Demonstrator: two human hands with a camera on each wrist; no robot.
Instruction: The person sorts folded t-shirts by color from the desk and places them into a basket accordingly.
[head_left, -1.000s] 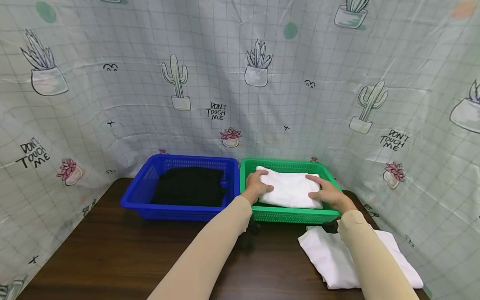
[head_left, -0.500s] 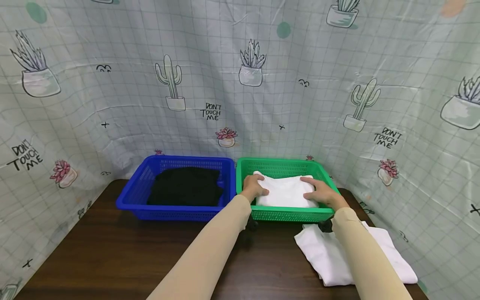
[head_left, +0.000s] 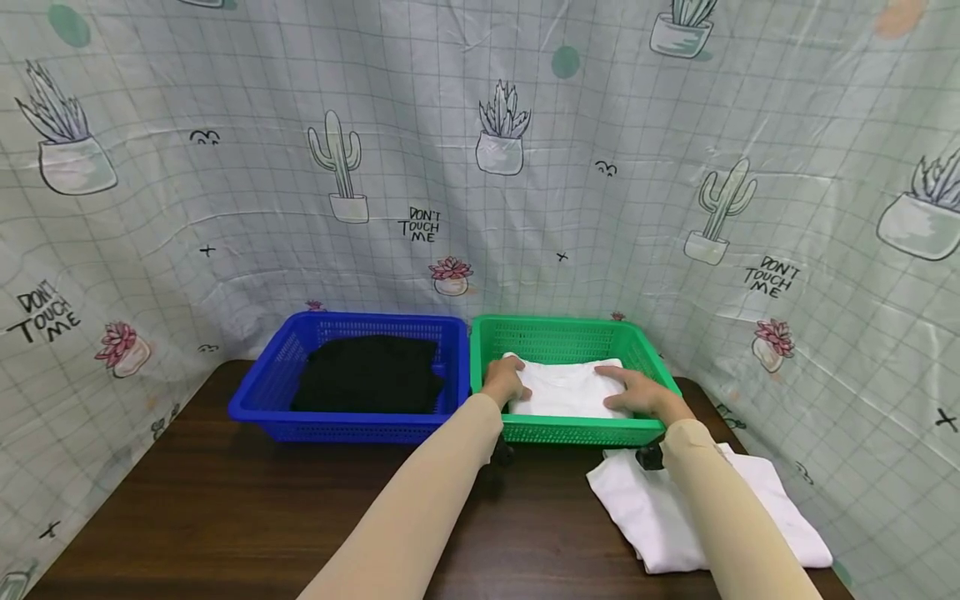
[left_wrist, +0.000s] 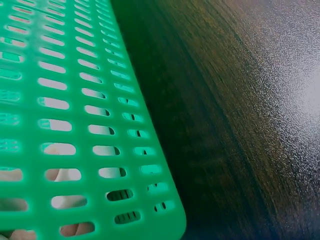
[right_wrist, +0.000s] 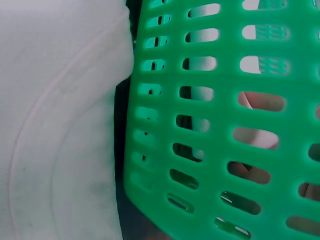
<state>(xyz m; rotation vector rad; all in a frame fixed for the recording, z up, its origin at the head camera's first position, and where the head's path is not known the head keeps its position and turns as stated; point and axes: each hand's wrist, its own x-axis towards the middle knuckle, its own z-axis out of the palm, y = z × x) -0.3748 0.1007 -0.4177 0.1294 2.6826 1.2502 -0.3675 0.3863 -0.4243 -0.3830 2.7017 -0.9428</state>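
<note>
A folded white shirt lies low inside the green basket. My left hand holds its left end, thumb towards me and fingers at the far corner. At the right end, my right hand holds it the same way, with thumb and fingers apart along the edge. Both wrists pass over the basket's near rim. In the left wrist view the slotted basket wall covers most of the hand; parts of fingers and white cloth show through the slots. The right wrist view also shows fingers behind the slots.
A second folded white garment lies on the dark wooden table, partly under my right forearm. Left of the green basket stands a blue basket with folded black cloth inside. A patterned curtain hangs behind.
The white shirt has sunk deeper into the green basket, with both hands moving down with it. The view has shifted slightly; the other garment and the blue basket stay put.
</note>
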